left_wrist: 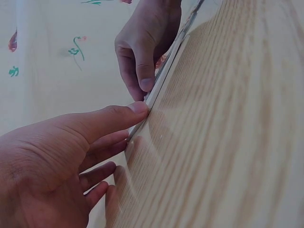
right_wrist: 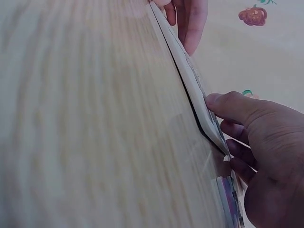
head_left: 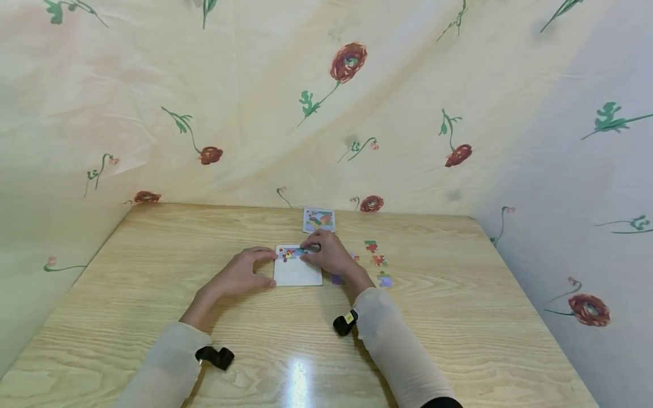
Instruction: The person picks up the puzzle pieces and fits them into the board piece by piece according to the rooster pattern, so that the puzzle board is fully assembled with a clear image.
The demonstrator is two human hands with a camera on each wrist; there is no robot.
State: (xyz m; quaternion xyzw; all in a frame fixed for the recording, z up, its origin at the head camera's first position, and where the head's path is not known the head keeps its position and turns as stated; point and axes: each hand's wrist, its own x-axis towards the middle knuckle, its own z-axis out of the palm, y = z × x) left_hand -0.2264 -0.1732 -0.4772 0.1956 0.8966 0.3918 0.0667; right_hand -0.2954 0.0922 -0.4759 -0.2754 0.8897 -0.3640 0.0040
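A white puzzle board lies flat on the table, with joined colourful pieces along its far edge. My left hand spans the board's left side, thumb at the near corner and index finger at the far one. In the left wrist view, its thumb rests on the board's edge and the other fingers are loosely extended. My right hand is over the far right part, thumb and index finger pinching a puzzle piece at the end of the row. The fingers largely hide that piece.
A picture card lies behind the board, near the table's far edge. Several loose puzzle pieces lie to the right, some partly hidden by my right wrist. A flower-patterned cloth hangs behind the wooden table.
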